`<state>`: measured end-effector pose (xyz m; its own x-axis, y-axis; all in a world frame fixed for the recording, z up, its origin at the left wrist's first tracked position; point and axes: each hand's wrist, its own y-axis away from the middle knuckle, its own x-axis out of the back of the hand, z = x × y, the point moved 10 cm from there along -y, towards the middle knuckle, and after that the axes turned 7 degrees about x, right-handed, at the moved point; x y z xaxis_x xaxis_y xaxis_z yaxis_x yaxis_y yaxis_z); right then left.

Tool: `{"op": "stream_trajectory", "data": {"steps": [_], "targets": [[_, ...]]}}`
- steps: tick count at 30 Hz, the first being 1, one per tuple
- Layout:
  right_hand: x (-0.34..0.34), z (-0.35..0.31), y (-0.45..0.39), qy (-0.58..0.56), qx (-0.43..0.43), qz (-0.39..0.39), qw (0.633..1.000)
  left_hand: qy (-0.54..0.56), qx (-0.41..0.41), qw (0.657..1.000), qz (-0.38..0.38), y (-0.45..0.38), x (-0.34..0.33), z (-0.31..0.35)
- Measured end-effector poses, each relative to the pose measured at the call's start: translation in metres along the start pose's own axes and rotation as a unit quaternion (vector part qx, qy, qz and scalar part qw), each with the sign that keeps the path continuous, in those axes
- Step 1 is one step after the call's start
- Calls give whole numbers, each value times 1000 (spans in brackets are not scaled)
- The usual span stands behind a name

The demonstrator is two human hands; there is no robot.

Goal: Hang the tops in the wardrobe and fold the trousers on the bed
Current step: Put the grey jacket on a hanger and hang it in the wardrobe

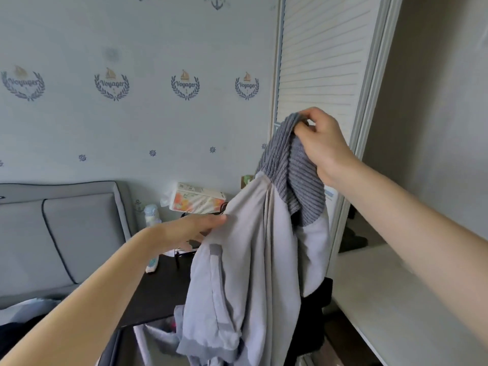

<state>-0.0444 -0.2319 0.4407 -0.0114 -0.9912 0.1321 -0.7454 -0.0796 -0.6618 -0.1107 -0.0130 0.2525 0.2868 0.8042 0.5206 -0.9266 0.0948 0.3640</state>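
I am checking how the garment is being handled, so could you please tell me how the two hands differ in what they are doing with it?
The right hand is raised and pinches the grey ribbed collar at the garment's top; the left hand is lower, at the pale grey body. The right hand's fingers are curled round the knit, while the left hand's fingers lie fairly straight against the cloth edge. The right hand seems to carry the weight; the left only steadies. Both touch the same top.

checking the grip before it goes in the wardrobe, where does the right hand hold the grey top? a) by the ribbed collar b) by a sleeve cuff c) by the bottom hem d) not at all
a: the right hand pinches the darker ribbed collar of the top, which hangs down from that grip, while the left hand touches the cloth lower down.
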Motion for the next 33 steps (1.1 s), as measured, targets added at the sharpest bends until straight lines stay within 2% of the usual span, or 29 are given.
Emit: {"op": "stream_trajectory", "data": {"steps": [2,6,8,10,12,15,16,18,19,20,21,22,24,26,27,29,31,33], "targets": [[2,-10,-4,12,10,4,1000,-26,-47,999,-7,-4,-10,28],[10,-24,-7,46,17,21,999,-4,-152,986,75,-27,-20,78],[16,-36,-6,101,34,12,994,-9,-176,978,112,-34,-23,97],[24,-42,-1,187,30,-21,982,-61,-191,966,164,-47,-11,105],[37,-36,10,267,-11,-73,961,-74,-202,955,205,-57,8,109],[43,-3,43,332,-106,-192,917,-13,-258,935,245,-55,34,118],[40,10,59,315,-136,-236,909,9,-274,929,247,-52,36,123],[23,30,98,197,-210,-350,892,78,-299,928,207,-55,35,130],[17,37,119,138,-252,-407,867,103,-306,928,184,-57,33,133],[15,43,135,105,-284,-449,841,108,-316,928,168,-57,30,138],[18,52,140,108,-299,-457,831,99,-331,926,153,-56,25,142],[27,66,136,135,-294,-427,844,85,-352,922,132,-52,19,147],[47,92,116,265,-241,-333,872,69,-400,910,85,-40,6,157],[40,121,125,344,-217,-335,850,49,-442,895,39,-28,-7,166],[28,136,135,327,-227,-346,850,41,-451,891,24,-23,-12,168],[12,149,143,268,-230,-325,877,28,-452,892,-1,-16,-14,169],[25,145,131,229,-241,-244,911,23,-423,905,-27,-16,-11,160],[42,142,117,186,-267,-184,927,-34,-369,928,-28,-24,2,139]]}}
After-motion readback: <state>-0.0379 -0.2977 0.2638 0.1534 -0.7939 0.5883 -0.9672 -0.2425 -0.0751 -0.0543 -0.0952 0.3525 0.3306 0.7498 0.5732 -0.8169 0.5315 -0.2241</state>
